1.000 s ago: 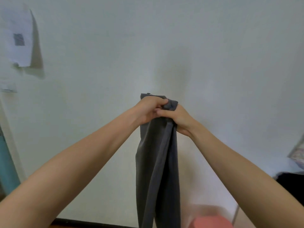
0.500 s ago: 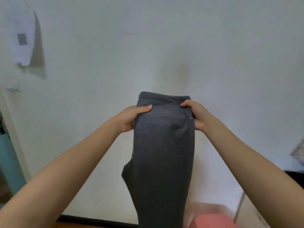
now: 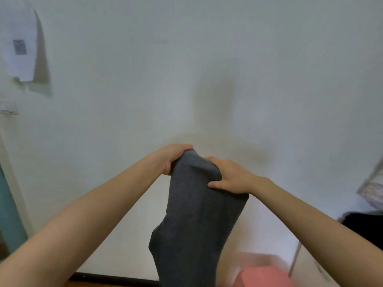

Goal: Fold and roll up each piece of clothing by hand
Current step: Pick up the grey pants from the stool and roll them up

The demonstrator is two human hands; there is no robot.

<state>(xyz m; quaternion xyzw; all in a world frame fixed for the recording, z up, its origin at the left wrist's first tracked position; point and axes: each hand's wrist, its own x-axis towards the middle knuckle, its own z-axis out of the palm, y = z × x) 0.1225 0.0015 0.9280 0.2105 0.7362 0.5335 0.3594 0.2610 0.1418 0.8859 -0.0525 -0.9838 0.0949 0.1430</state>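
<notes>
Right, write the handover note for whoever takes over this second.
Hands: the left hand grips the garment's top corner with its fingers curled over it. The right hand grips the top edge beside it, a little lower.
Things: the grey garment is held up in the air and hangs down out of frame.
Done: it is picked up and held by its top.
Left: fold it and roll it up, then do any other pieces, perhaps the dark cloth at the right edge.

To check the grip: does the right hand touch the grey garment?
Touching. Head view: the right hand holds the grey garment, thumb pressed on the cloth.
</notes>
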